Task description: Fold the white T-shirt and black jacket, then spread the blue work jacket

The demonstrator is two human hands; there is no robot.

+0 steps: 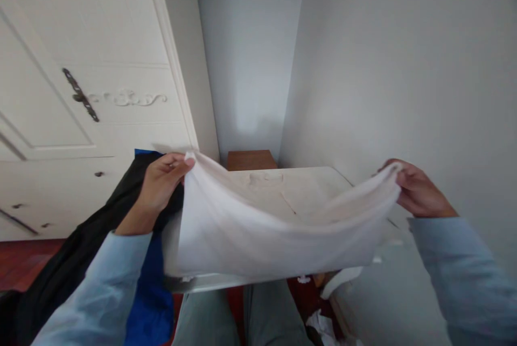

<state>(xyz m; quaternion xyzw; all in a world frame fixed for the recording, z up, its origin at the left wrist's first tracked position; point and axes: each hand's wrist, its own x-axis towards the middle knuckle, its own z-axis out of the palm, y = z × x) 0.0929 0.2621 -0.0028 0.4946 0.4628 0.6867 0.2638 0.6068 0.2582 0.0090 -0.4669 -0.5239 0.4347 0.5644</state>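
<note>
A white cloth (278, 243) hangs stretched between my two hands, its upper edge sagging in the middle. My left hand (163, 181) pinches one upper corner between thumb and fingers. The opposite corner is gathered in the fingers of my right hand (420, 187), near the wall. Whether the cloth is a garment or a plain piece of fabric I cannot tell. Below and behind it is a white flat top (311, 184) with a slot near its far edge. The cloth covers much of that surface, and its lower edge hangs near the front rim.
Black fabric (109, 216) and blue fabric (151, 286) drape at the left side. A white cabinet (109, 39) with dark handles stands left, and a grey wall (396, 66) rises right. Behind the white top is a brown wooden piece (251, 160). Crumpled white stuff (323, 327) lies low down.
</note>
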